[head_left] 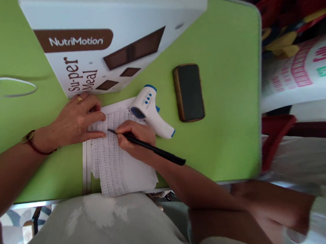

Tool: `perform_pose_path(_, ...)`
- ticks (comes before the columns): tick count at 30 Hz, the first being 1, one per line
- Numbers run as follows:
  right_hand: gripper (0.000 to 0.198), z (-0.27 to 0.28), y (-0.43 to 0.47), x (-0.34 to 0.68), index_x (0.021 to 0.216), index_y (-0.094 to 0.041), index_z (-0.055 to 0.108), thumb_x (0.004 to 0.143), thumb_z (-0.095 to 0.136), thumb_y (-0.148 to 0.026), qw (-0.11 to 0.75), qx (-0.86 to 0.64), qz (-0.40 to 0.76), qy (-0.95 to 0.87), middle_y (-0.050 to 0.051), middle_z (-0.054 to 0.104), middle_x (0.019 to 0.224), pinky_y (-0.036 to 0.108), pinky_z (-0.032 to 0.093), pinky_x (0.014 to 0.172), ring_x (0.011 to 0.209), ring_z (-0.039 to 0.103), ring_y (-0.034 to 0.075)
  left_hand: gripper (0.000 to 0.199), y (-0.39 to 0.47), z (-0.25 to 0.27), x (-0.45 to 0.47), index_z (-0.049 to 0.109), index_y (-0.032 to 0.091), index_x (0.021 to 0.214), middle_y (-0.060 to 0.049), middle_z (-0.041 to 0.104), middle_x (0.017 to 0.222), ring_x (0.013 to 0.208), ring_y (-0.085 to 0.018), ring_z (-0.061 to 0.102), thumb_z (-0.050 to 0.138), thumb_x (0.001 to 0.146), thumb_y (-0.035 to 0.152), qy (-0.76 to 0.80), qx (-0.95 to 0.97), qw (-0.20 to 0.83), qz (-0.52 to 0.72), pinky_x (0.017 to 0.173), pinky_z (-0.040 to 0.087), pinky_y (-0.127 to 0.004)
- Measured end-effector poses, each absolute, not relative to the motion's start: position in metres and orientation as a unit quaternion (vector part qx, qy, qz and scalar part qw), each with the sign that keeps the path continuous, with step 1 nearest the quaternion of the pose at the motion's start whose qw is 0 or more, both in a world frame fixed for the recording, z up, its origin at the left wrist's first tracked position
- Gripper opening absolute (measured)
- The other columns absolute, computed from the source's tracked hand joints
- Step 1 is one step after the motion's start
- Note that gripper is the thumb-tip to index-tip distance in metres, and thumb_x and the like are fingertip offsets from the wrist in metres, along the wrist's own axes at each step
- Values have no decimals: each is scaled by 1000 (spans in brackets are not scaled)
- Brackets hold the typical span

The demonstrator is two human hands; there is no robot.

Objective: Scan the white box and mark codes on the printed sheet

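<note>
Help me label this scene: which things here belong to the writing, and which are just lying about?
In use:
black pen, in the right hand
handwritten sheets, partly under the left hand

Apparently just lying about:
white thermometer-like device
phone
NutriMotion box
white cable

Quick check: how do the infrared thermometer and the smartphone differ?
The infrared thermometer is white with blue trim; the smartphone is dark-faced with brownish edges. The infrared thermometer is gun-shaped, its head overlapping the papers; the smartphone is a rectangular slab, clear of them. Neither is gripped.
</note>
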State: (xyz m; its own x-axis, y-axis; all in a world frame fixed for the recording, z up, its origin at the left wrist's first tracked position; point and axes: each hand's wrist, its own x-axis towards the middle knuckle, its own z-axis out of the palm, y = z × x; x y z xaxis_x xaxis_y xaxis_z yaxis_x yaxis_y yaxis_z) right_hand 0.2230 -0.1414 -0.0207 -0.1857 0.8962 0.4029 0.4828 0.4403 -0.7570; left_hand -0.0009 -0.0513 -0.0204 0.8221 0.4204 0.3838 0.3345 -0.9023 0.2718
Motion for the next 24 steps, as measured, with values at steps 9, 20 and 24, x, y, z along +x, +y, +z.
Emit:
perform_pose_path(9,15,-23,-141,223,76,-25,60,78,58,-10,431,-497,241,-714,-5,64,61,23,47,49,52,57,10,48,-51,-19,0,68,18,102,-12,62,104,89,-25,56,53,97,63,192,949,85,233,78,47,-39)
perform_pose_path(20,16,-23,-142,225,77,-24,60,76,58,-8,438,-479,262,-714,-6,63,61,22,45,49,50,56,9,46,-52,-20,0,69,19,104,-13,63,108,90,-26,56,58,95,62,202,947,115,223,81,47,-40)
perform_pose_path(24,17,-24,-141,224,76,-25,59,75,58,-9,441,-486,252,-711,-6,62,60,23,44,47,49,55,10,48,-51,-20,0,69,20,105,-14,64,109,91,-27,57,56,95,65,209,948,122,209,80,48,-42)
